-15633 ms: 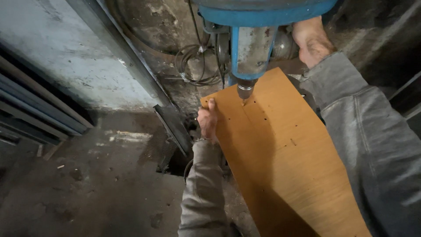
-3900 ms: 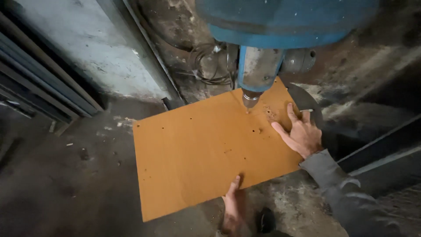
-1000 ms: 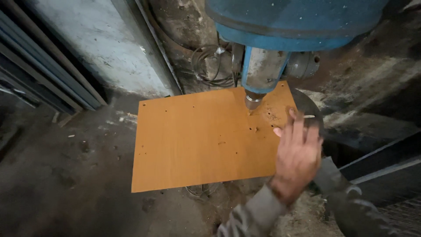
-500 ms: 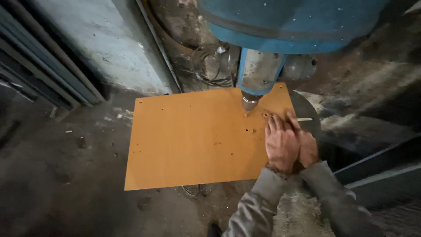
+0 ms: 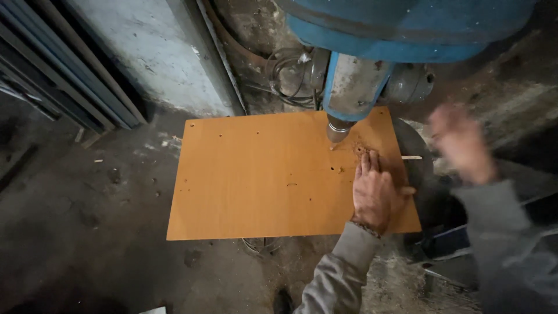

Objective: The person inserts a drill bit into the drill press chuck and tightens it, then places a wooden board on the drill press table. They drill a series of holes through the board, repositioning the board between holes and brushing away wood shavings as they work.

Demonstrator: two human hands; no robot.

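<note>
Left hand (image 5: pixel 375 195) flat, fingers open, pinning orange board (image 5: pixel 279 174) on drill-press table under bit (image 5: pixel 336 136) | right hand (image 5: pixel 462 142) blurred, raised, grasp unclear | step: we judge positioning for a hole; next needs steady board | 0.5 s ago: both hands lay together on board.

One camera, worn on the head, looks steeply down from just above and in front of the blue drill press (image 5: pixel 372 35). It faces the wall behind the machine, close enough that the orange board (image 5: pixel 273 174) fills the middle, with dirty floor (image 5: pixel 87 232) at left.
</note>
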